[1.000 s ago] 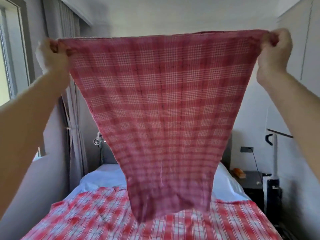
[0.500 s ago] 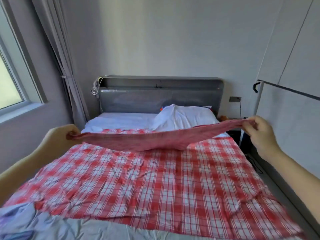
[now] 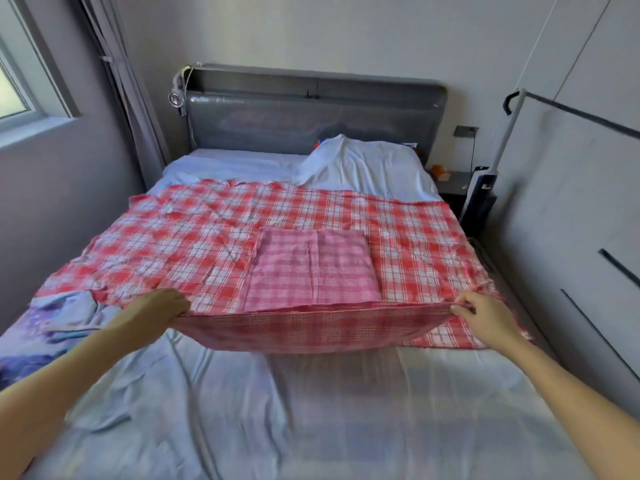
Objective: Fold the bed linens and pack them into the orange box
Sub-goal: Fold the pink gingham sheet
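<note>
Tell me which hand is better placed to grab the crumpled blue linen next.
Probably the left hand. Both grip the pink cloth, but the blue linen lies beside it; the right hand is across the bed.

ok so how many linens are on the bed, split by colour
red check sheet: 1
pink check cloth: 1
white: 2, the bottom sheet and the pillow
blue patterned fabric: 1
total: 5
</note>
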